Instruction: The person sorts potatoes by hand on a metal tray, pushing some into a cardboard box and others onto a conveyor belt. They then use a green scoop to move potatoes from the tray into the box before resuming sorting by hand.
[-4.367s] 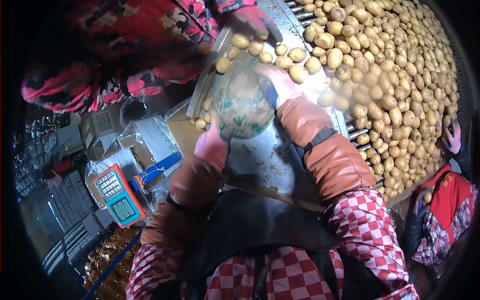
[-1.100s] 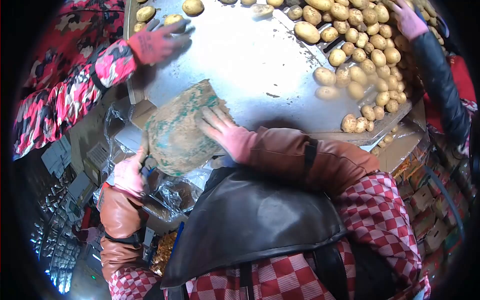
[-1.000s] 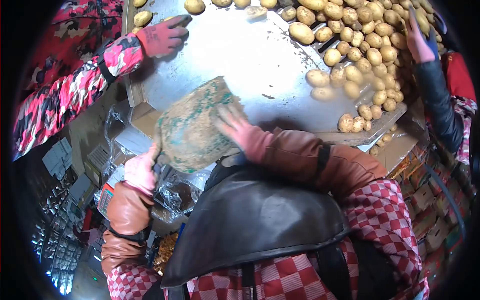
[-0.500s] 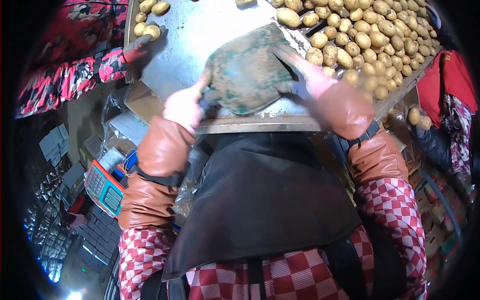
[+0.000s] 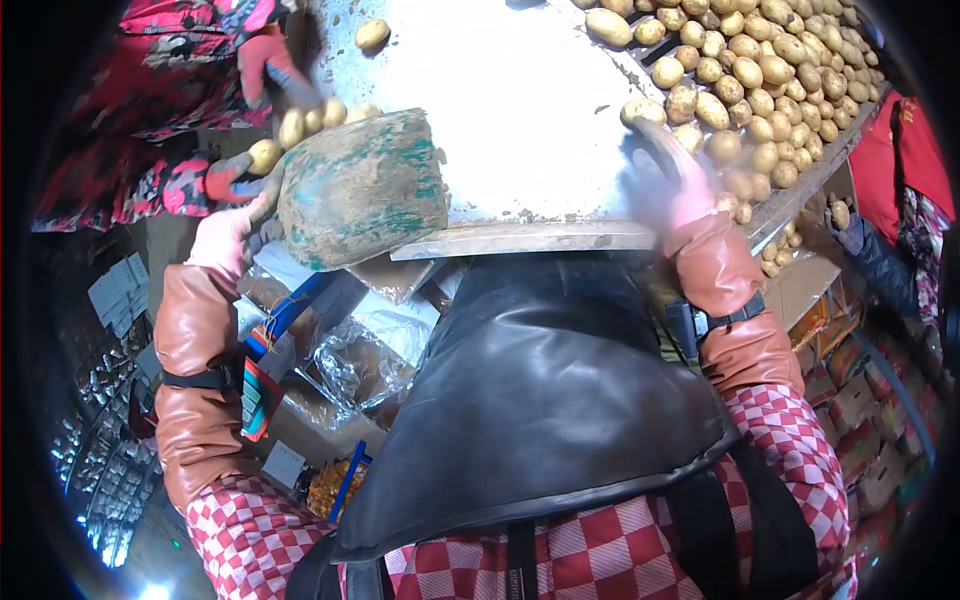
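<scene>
My left hand [image 5: 258, 212], in a glove with a pink cuff, grips the left edge of a mud-caked green pan [image 5: 365, 190], shaped like a scoop. The pan's broad face is turned up toward me, and it overhangs the table's front left edge. Several potatoes [image 5: 312, 122] show along its far side. My right hand [image 5: 665, 165], partly blurred, is at the edge of the potato pile with fingers apart and stretched toward a potato [image 5: 643, 110]. Nothing shows in its palm.
A large potato pile [image 5: 770, 70] covers the right of the metal table [image 5: 520, 130]. One potato [image 5: 372, 35] lies at the back left. A co-worker's gloved hands [image 5: 235, 180] are among potatoes at the left. At the right, another person's hand [image 5: 848, 230] holds a potato.
The pan has moved from the middle of the table to the left edge with my left hand. My right hand has let go of it and shifted right, to the potatoes.
</scene>
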The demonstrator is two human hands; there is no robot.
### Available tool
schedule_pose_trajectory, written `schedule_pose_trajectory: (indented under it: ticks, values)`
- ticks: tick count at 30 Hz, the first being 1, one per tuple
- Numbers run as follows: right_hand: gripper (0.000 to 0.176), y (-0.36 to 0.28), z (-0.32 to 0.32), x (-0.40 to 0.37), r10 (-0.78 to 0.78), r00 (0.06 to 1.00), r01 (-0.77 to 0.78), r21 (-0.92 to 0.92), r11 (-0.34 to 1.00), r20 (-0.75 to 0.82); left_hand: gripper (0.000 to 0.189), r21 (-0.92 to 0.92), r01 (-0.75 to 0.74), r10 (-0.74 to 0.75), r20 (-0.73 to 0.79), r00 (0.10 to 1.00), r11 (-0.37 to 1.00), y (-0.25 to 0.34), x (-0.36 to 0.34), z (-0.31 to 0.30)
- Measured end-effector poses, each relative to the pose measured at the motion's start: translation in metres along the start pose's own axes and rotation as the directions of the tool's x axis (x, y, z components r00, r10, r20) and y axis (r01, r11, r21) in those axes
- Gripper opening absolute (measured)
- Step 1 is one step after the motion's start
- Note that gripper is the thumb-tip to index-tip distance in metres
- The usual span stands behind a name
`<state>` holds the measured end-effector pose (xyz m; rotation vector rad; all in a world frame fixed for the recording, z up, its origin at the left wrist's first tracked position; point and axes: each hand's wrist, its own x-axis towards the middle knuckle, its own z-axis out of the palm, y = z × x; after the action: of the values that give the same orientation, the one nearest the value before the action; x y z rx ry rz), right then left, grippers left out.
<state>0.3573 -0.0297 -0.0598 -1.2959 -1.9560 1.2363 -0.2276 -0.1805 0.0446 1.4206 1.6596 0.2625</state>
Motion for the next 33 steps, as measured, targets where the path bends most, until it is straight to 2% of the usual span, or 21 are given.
schedule_pose_trajectory:
  ticks: [1, 2, 4, 6, 7, 8, 10, 12, 13, 14, 18, 20, 21, 22, 24, 26, 28, 29, 30, 31, 33]
  values:
    - [0.04, 0.015, 0.002, -0.004, 0.148, 0.988, -0.139, 0.198, 0.97, -0.031, 0.044, -0.237, 0.402, -0.416, -0.008, 0.91, 0.884, 0.021, 0.021, 0.007]
    - [0.039, 0.029, 0.001, -0.009, 0.293, 0.955, -0.257, 0.39, 0.884, -0.035, 0.04, -0.442, 0.696, -0.745, 0.086, 0.661, 0.566, 0.053, 0.041, 0.023]
    - [0.039, 0.039, -0.004, -0.02, 0.116, 0.978, -0.121, -0.022, 0.992, -0.173, 0.036, 0.136, 0.301, -0.313, 0.086, 0.946, 0.944, 0.08, 0.051, 0.059]
    - [0.036, 0.047, -0.011, -0.027, 0.076, 0.978, -0.102, -0.123, 0.987, -0.196, 0.037, -0.483, 0.702, -0.71, 0.207, 0.673, 0.524, 0.109, 0.082, 0.11]
    - [0.036, 0.046, -0.015, -0.033, 0.112, 0.971, -0.119, -0.019, 0.993, -0.21, 0.038, -0.036, 0.454, -0.45, 0.089, 0.889, 0.89, 0.135, 0.078, 0.127]
    - [0.036, 0.044, -0.02, -0.036, 0.103, 0.971, -0.11, -0.021, 0.994, -0.215, 0.04, 0.437, 0.045, -0.115, 0.136, 0.984, 0.898, 0.161, 0.073, 0.142]
    - [0.036, 0.04, -0.029, -0.038, 0.054, 0.96, -0.085, -0.099, 0.991, -0.275, 0.043, 0.454, -0.089, 0.015, 0.164, 0.986, 0.886, 0.19, 0.088, 0.184]
    - [0.038, 0.035, -0.038, -0.037, 0.046, 0.961, -0.08, -0.116, 0.99, -0.272, 0.044, 0.345, -0.236, 0.271, -0.056, 0.961, 0.909, 0.176, 0.099, 0.237]
    - [0.041, 0.033, -0.04, -0.034, 0.066, 0.959, -0.107, -0.136, 0.985, -0.275, 0.041, -0.106, -0.032, 0.029, -0.036, 0.999, 0.994, 0.203, 0.106, 0.238]
    - [0.042, 0.032, -0.042, -0.03, 0.052, 0.955, -0.092, -0.124, 0.988, -0.291, 0.039, -0.538, 0.173, -0.158, 0.076, 0.985, 0.825, 0.227, 0.109, 0.236]
    - [0.041, -0.01, -0.05, -0.006, -0.113, 0.961, 0.072, -0.167, 0.983, -0.253, 0.045, -0.509, -0.285, 0.128, -0.321, 0.938, 0.812, 0.222, 0.093, 0.236]
    - [0.039, -0.041, -0.045, 0.007, -0.164, 0.967, 0.137, -0.147, 0.98, -0.193, 0.049, 0.12, -0.136, 0.157, -0.189, 0.969, 0.983, 0.213, 0.067, 0.208]
    - [0.039, -0.052, -0.04, 0.012, -0.15, 0.98, 0.141, -0.079, 0.987, -0.132, 0.053, 0.205, 0.138, -0.138, -0.012, 0.99, 0.969, 0.244, 0.049, 0.172]
    - [0.039, -0.059, -0.038, 0.019, -0.138, 0.988, 0.137, -0.011, 0.99, -0.068, 0.056, 0.273, 0.29, -0.29, -0.043, 0.956, 0.917, 0.255, 0.033, 0.157]
    - [0.041, -0.039, -0.019, 0.036, -0.316, 0.948, 0.315, 0.035, 0.949, 0.043, 0.055, 0.166, 0.359, -0.321, -0.217, 0.922, 0.918, 0.216, -0.003, 0.159]
    - [0.041, -0.07, 0.005, 0.05, -0.263, 0.913, 0.229, 0.141, 0.963, 0.312, 0.052, -0.055, 0.518, -0.508, -0.306, 0.805, 0.854, 0.187, -0.033, 0.164]
    - [0.063, -0.049, 0.055, 0.064, -0.165, 0.778, -0.221, 0.51, 0.831, 0.606, 0.055, -0.175, 0.545, -0.562, -0.429, 0.707, 0.82, 0.188, -0.05, 0.164]
    - [0.072, -0.072, 0.062, 0.074, -0.333, 0.699, 0.219, 0.253, 0.942, 0.633, 0.055, -0.186, 0.547, -0.568, -0.438, 0.697, 0.816, 0.178, -0.053, 0.173]
    - [0.081, -0.095, 0.07, 0.083, -0.439, 0.561, 0.63, -0.018, 0.776, 0.702, 0.058, -0.353, 0.518, -0.626, -0.417, 0.658, 0.779, 0.16, -0.053, 0.19]
    - [0.084, -0.098, 0.088, 0.09, -0.453, 0.51, 0.674, -0.013, 0.738, 0.731, 0.061, -0.508, 0.473, -0.681, -0.382, 0.625, 0.72, 0.152, -0.054, 0.201]
    - [0.083, -0.089, 0.129, 0.1, -0.464, 0.464, 0.806, -0.141, 0.575, 0.755, 0.064, -0.443, 0.588, -0.735, -0.359, 0.576, 0.677, 0.165, -0.046, 0.211]
